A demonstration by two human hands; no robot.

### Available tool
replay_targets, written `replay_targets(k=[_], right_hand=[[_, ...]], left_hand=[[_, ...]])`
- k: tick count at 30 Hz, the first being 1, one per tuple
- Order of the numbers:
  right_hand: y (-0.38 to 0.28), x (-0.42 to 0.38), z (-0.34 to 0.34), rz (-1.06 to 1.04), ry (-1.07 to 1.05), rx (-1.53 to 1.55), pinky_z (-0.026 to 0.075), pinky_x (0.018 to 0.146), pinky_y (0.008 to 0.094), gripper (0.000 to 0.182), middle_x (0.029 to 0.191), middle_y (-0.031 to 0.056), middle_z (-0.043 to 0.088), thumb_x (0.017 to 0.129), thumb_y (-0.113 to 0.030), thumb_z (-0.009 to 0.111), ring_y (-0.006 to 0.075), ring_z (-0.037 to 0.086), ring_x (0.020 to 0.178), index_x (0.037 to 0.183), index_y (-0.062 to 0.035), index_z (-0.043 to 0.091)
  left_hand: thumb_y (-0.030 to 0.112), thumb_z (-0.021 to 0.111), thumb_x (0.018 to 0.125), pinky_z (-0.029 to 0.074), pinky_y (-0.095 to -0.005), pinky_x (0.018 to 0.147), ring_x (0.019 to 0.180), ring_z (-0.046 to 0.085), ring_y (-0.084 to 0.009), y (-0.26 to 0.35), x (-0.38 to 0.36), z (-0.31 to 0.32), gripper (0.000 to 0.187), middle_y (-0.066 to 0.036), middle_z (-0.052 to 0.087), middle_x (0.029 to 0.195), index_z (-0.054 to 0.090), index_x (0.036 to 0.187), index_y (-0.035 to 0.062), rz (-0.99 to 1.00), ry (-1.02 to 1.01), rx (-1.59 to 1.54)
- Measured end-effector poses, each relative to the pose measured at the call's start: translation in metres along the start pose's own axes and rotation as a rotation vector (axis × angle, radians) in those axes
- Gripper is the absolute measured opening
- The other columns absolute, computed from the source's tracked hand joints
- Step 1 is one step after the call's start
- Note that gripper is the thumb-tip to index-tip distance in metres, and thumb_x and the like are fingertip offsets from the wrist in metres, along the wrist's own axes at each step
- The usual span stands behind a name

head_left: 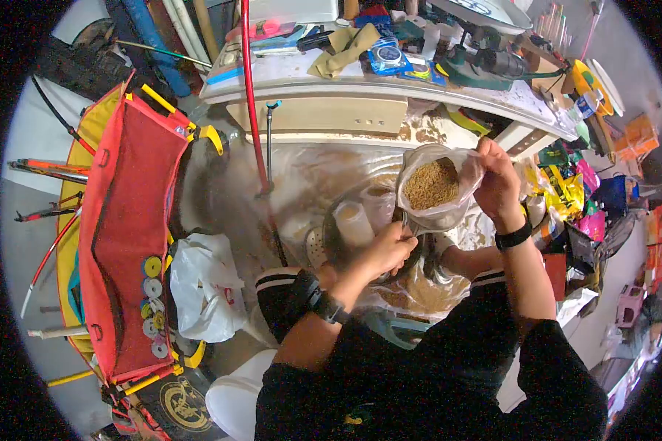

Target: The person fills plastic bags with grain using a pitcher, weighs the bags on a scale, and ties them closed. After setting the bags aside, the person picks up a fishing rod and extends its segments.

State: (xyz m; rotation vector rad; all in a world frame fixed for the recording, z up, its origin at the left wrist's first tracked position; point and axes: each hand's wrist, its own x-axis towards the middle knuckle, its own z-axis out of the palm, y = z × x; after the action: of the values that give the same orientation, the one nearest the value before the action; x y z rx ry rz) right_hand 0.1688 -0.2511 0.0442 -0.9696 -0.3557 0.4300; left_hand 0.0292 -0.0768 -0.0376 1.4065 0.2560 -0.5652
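A clear plastic bag (pixel 465 163) spreads over a round, pale vessel (pixel 413 158), with brown granules (pixel 432 184) heaped inside. My right hand (pixel 497 178) pinches the bag's upper edge at the right side of the vessel. Below it, my left hand (pixel 392 250) is closed around a thin handle (pixel 404 220) that runs up to the vessel. Under my hands is a dark round basin (pixel 332 220) holding a whitish, cylinder-shaped bundle (pixel 353 223). More brown granules (pixel 419 292) lie in clear plastic between my legs.
A red fabric bag (pixel 129 242) on a yellow frame stands at left, beside a white plastic bag (pixel 204 287). Ahead is a cluttered workbench (pixel 301 90), with a red pole (pixel 254 110) in front. Colourful packages (pixel 563 191) are piled at right. A white bucket (pixel 241 397) stands lower left.
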Motion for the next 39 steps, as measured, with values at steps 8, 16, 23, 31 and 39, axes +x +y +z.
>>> replay_targets(k=[8, 16, 23, 31, 39], right_hand=[[0.012, -0.005, -0.019, 0.043, -0.268, -1.036, 0.039, 0.098, 0.0342, 0.05, 0.112, 0.0126, 0.054, 0.069, 0.003, 0.06, 0.0268, 0.052, 0.108, 0.117, -0.0023, 0.044], [0.042, -0.007, -0.017, 0.095, -0.395, -1.191, 0.033, 0.102, 0.0349, 0.086, 0.123, 0.0143, 0.052, 0.053, -0.024, 0.086, 0.0257, 0.047, 0.116, 0.126, -0.0021, 0.045], [0.061, -0.006, -0.023, 0.227, -0.412, -1.036, 0.029, 0.107, 0.037, 0.109, 0.134, 0.0126, 0.041, 0.049, -0.022, 0.088, 0.0254, 0.041, 0.123, 0.137, -0.0055, 0.026], [0.082, -0.018, -0.028, 0.422, -0.259, 0.094, 0.031, 0.106, 0.0363, 0.099, 0.136, 0.0097, 0.04, 0.059, -0.015, 0.084, 0.0206, 0.038, 0.125, 0.138, -0.0078, 0.025], [0.061, -0.018, -0.017, -0.133, -0.169, -0.72, 0.036, 0.101, 0.034, 0.064, 0.129, 0.0112, 0.045, 0.075, -0.011, 0.069, 0.0196, 0.045, 0.118, 0.131, -0.0031, 0.038]], left_hand=[[0.015, 0.051, 0.09, 0.032, -0.0248, 0.034, 0.04, 0.04, -0.0083, 0.003, -0.012, -0.006, 0.014, 0.001, 0.043, 0.057, 0.043, 0.083, 0.0057, 0.011, -0.016, -0.05], [0.014, 0.051, 0.09, 0.032, -0.0241, 0.034, 0.04, 0.041, -0.0087, -0.006, -0.007, -0.004, 0.013, 0.0, 0.045, 0.059, 0.044, 0.084, 0.005, 0.014, 0.012, -0.02], [0.016, 0.052, 0.089, 0.034, -0.0268, 0.033, 0.039, 0.042, -0.0103, -0.014, -0.01, -0.01, 0.015, -0.002, 0.046, 0.058, 0.045, 0.086, 0.0028, -0.025, 0.008, 0.028], [0.016, 0.052, 0.089, 0.035, -0.0285, 0.033, 0.038, 0.041, -0.0112, -0.003, -0.013, -0.012, 0.016, -0.002, 0.044, 0.056, 0.043, 0.089, 0.0021, -0.021, 0.015, 0.111], [0.017, 0.052, 0.09, 0.035, -0.028, 0.033, 0.039, 0.041, -0.0107, 0.005, -0.01, -0.019, 0.018, -0.003, 0.045, 0.059, 0.043, 0.093, 0.002, -0.011, -0.017, 0.032]])
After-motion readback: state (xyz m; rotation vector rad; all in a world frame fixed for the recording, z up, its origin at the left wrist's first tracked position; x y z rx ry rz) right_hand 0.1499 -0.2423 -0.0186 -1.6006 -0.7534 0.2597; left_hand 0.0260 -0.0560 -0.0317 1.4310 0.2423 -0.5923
